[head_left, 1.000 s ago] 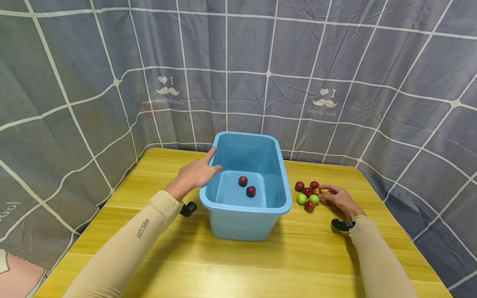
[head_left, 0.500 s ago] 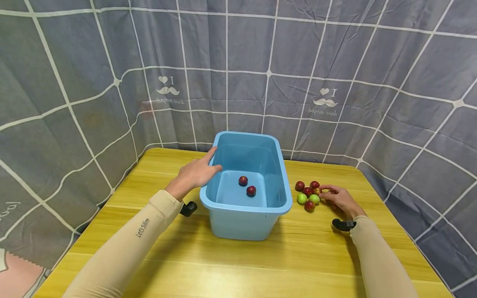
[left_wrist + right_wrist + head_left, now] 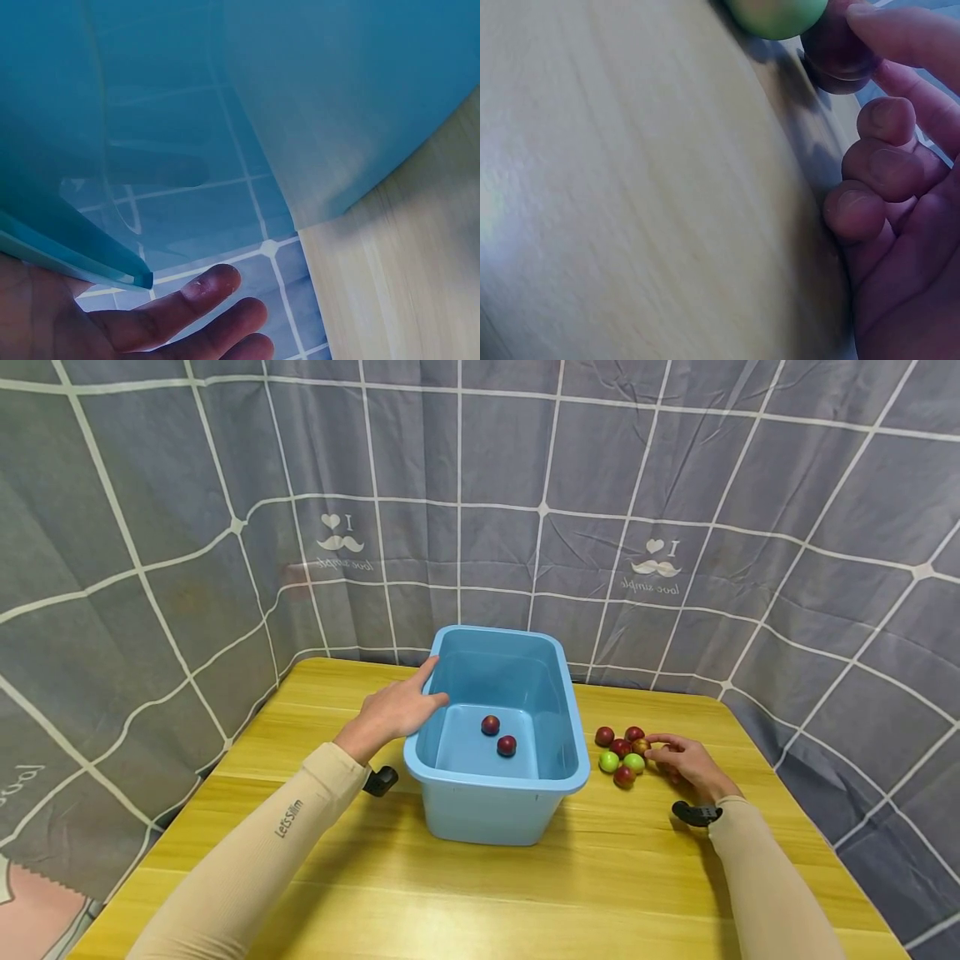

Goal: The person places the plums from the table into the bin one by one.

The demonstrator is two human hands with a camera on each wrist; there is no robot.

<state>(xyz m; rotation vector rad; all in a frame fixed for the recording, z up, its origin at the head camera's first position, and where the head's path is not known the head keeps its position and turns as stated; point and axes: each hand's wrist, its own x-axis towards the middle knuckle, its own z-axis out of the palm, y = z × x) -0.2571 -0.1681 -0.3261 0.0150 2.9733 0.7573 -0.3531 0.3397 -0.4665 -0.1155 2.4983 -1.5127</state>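
My left hand (image 3: 397,708) rests on the left rim of a light blue plastic tub (image 3: 495,781), thumb inside and index finger along the rim. In the left wrist view, its other fingers (image 3: 206,289) hang outside, relaxed and apart from the wall. Two dark red plums (image 3: 490,724) lie on the tub's floor. On the right, my right hand (image 3: 693,764) pinches a red plum (image 3: 840,49) between thumb and index finger, its other fingers curled. That plum sits at the edge of a small cluster with several red plums (image 3: 604,736) and two green fruits (image 3: 609,762).
The wooden table (image 3: 480,893) carries the tub near its middle. A grey curtain (image 3: 495,468) with white grid lines hangs behind and along both sides. Each wrist has a black device (image 3: 696,814) strapped on.
Both hands, the tub and the fruits keep their places. The whole head view shifts only very slightly.
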